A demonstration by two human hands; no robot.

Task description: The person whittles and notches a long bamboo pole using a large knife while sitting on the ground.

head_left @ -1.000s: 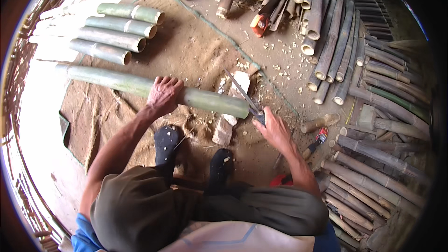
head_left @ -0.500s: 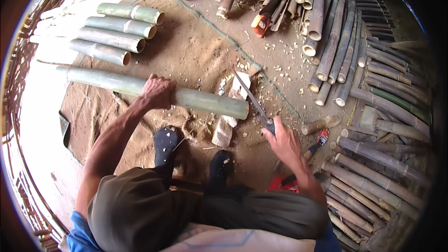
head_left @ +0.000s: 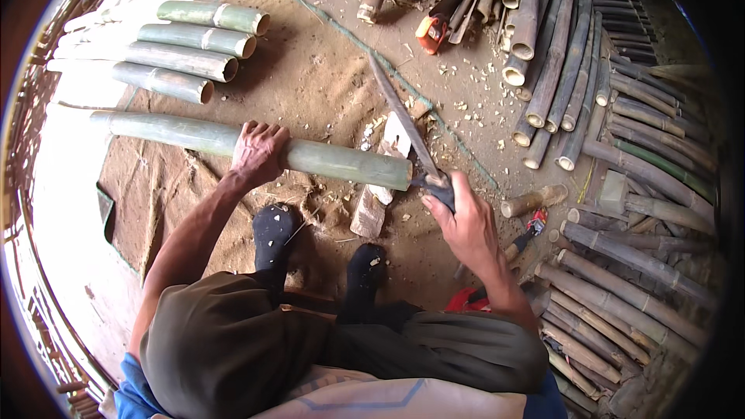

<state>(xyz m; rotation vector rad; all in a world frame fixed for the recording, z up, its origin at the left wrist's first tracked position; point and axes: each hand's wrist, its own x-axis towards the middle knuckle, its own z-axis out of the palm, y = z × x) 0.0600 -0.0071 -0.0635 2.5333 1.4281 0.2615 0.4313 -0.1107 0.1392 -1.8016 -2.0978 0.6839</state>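
My left hand grips a thick green bamboo pole from above, near its middle. The pole lies across in front of me, its right end over a pale wooden block on the ground. In my right hand is the dark handle of a long knife. Its narrow blade slants up and to the left, past the pole's right end. Whether the blade touches the bamboo, I cannot tell.
Several green bamboo lengths lie at the far left. Brown sacking covers the ground, with wood chips strewn about. Dry bamboo stacks line the right and back. An orange tool lies at the back; a short bamboo piece lies right of my hand.
The knife has swung up and left, its tip now farther away, with its blade turned more to view. My right hand has risen slightly. My left hand keeps its grip on the pole.
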